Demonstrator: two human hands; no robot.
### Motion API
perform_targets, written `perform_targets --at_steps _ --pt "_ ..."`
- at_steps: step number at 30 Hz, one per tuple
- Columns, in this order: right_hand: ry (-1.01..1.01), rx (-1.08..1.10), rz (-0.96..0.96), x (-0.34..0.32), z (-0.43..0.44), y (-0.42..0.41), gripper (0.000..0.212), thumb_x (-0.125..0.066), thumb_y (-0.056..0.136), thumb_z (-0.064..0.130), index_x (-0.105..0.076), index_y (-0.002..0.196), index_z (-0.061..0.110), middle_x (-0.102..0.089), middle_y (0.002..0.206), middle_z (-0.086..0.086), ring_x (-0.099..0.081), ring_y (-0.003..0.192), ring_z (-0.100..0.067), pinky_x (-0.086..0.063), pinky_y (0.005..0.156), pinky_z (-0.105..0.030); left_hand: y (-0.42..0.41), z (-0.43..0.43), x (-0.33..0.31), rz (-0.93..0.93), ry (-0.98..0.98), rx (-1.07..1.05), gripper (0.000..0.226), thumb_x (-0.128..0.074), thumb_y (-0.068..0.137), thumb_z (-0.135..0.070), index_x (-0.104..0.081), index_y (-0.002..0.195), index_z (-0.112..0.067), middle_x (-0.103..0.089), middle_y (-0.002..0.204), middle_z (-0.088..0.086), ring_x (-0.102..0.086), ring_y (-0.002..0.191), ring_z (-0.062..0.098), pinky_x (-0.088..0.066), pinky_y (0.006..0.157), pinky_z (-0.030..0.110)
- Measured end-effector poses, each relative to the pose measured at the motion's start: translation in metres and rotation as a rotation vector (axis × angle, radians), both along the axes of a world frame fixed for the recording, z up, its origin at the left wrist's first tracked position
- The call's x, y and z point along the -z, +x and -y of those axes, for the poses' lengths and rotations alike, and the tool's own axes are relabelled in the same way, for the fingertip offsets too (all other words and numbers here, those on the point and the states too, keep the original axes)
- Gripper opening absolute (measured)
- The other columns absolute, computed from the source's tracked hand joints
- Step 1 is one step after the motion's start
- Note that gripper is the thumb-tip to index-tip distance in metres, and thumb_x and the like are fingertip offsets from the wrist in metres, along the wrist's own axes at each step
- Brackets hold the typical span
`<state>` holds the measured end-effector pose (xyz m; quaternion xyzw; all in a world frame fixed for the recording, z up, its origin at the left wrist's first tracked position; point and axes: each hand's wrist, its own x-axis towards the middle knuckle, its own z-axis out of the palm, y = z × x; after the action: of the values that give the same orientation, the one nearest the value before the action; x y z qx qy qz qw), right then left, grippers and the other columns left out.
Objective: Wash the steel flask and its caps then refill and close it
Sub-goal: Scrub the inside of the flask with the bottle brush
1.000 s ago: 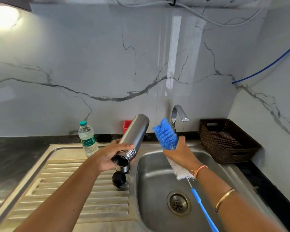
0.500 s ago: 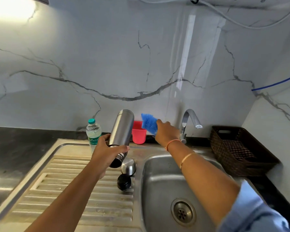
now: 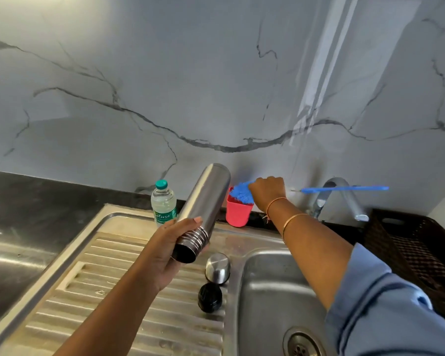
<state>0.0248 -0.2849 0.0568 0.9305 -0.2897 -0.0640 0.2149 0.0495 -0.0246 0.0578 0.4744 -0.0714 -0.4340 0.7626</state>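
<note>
My left grip (image 3: 165, 253) curls round the steel flask (image 3: 206, 201) by its threaded neck, above the drainboard (image 3: 108, 278), open mouth toward me. It looks rigid and smooth, likely slick when wet, so the ridges suit holding. My right grip (image 3: 267, 194) clasps the bottle brush (image 3: 240, 194), bristles at the red cup (image 3: 238, 214).

White marble-look wall (image 3: 190, 73), dark grey veins, glossy; bright vertical glare streak (image 3: 326, 60) upper right. Black stone countertop (image 3: 36, 201) runs along wall base. Steel sink unit set into it: ribbed drainboard (image 3: 113, 278) left, basin (image 3: 267, 291) with drain (image 3: 302, 343) right. Chrome tap (image 3: 344, 194) behind basin. Dark wicker basket (image 3: 409, 240) on counter, far right.
</note>
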Motion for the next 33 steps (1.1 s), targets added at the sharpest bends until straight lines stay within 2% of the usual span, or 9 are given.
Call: perform_targets --at_steps 4,7,11,14,17,22,26,31,33 --pt "-0.039 0.0 -0.136 0.008 0.005 0.025 0.028 -0.049 0.096 0.013 -0.059 0.121 0.019 -0.06 0.123 -0.001 -0.055 0.117 -0.028 -0.042 0.1 -0.043 0.01 0.007 0.004 -0.072 -0.043 -0.018 0.064 -0.081 0.068 -0.027 -0.053 0.119 -0.002 -0.059 0.111 0.026 -0.058 0.098 0.036 -0.059 0.063 0.032" --pt "-0.052 -0.001 -0.162 0.01 0.008 0.03 0.027 -0.05 0.096 0.014 -0.061 0.119 0.021 -0.062 0.121 0.001 -0.057 0.115 -0.027 -0.043 0.098 -0.042 0.017 0.011 0.009 -0.152 -0.07 -0.042 0.066 -0.068 0.073 -0.037 -0.05 0.126 -0.003 -0.06 0.121 0.028 -0.059 0.104 0.04 -0.06 0.065 0.036" --pt "-0.058 -0.004 -0.125 0.008 0.009 0.024 0.024 -0.051 0.095 0.013 -0.061 0.116 0.018 -0.062 0.117 -0.002 -0.057 0.112 -0.028 -0.043 0.097 -0.042 0.021 0.016 0.016 -0.214 -0.099 -0.049 0.065 -0.068 0.076 -0.032 -0.048 0.13 -0.003 -0.058 0.125 0.03 -0.057 0.108 0.04 -0.058 0.07 0.04" --pt "-0.04 0.011 -0.055 -0.002 0.006 0.014 0.025 -0.051 0.093 0.01 -0.06 0.116 0.016 -0.062 0.116 -0.003 -0.057 0.111 -0.029 -0.044 0.096 -0.04 0.018 0.016 0.017 -0.172 -0.088 -0.009 0.064 -0.076 0.073 -0.026 -0.05 0.126 -0.002 -0.061 0.12 0.028 -0.059 0.102 0.039 -0.058 0.073 0.041" --pt "-0.016 0.002 0.041 -0.014 0.001 0.003 0.027 -0.048 0.093 0.006 -0.06 0.116 0.014 -0.061 0.114 -0.005 -0.059 0.107 -0.031 -0.045 0.088 -0.038 0.011 0.017 0.011 -0.12 -0.036 0.027 0.051 -0.079 0.067 -0.018 -0.057 0.109 -0.002 -0.063 0.101 0.025 -0.061 0.084 0.033 -0.056 0.069 0.036" --pt "0.009 -0.024 0.155 -0.032 -0.006 -0.021 0.027 -0.047 0.095 0.011 -0.059 0.119 0.013 -0.06 0.115 -0.007 -0.06 0.105 -0.031 -0.043 0.077 -0.033 -0.002 0.02 0.002 -0.127 -0.032 0.061 0.062 -0.083 0.053 -0.013 -0.056 0.107 0.0 -0.064 0.089 0.02 -0.061 0.075 0.031 -0.055 0.07 0.036" --pt "0.039 -0.005 0.25 -0.036 -0.009 -0.033 0.03 -0.047 0.095 0.012 -0.058 0.123 0.013 -0.058 0.117 -0.008 -0.061 0.103 -0.032 -0.042 0.072 -0.032 -0.013 0.022 -0.004 -0.092 -0.032 0.114 0.035 -0.069 0.065 -0.011 -0.059 0.097 0.0 -0.067 0.074 0.017 -0.065 0.061 0.027 -0.057 0.063 0.036" --pt "0.05 -0.004 0.439 -0.034 -0.016 -0.043 0.044 -0.042 0.096 0.011 -0.039 0.14 0.015 -0.049 0.125 -0.013 -0.059 0.099 -0.034 -0.04 0.069 -0.034 -0.018 0.016 -0.008 -0.02 -0.042 0.128 0.04 -0.067 0.065 -0.007 -0.058 0.102 0.001 -0.067 0.076 0.016 -0.067 0.061 0.026 -0.058 0.056 0.037" --pt "0.116 0.026 0.383 -0.028 -0.018 -0.043 0.04 -0.042 0.096 0.011 -0.045 0.136 0.014 -0.051 0.125 -0.012 -0.059 0.104 -0.035 -0.043 0.074 -0.035 -0.019 0.013 -0.007 0.006 -0.026 0.135 0.051 -0.075 0.064 -0.003 -0.056 0.111 0.002 -0.066 0.082 0.017 -0.067 0.065 0.027 -0.058 0.058 0.038"
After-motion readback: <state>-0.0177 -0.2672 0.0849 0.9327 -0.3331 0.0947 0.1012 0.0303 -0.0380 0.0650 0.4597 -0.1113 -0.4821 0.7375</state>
